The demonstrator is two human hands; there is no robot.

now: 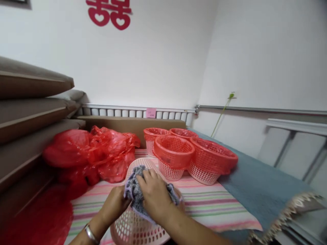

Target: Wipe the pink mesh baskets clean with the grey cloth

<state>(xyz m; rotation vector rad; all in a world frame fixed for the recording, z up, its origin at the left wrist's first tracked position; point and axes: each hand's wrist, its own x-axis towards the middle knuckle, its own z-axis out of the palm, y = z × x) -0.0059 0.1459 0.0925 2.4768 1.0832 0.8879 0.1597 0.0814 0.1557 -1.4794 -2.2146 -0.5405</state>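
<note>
A pale pink perforated plastic basket (139,226) stands directly in front of me, partly covered by my hands and a cloth. The grey cloth (138,192) with a lilac edge lies bunched against the basket. My left hand (119,200), with a silver bangle on its wrist, pinches the cloth's left edge. Over the cloth, my right hand (155,194) bends its fingers and presses the fabric to the basket. My right palm and the underside of the cloth are hidden.
Several pink baskets lined with red plastic bags (174,153) stand behind on a striped cloth (212,200). Crumpled red bags (112,153) lie at left beside stacked cushions (33,109). A blue surface (255,183) and metal rail (260,111) run along the right.
</note>
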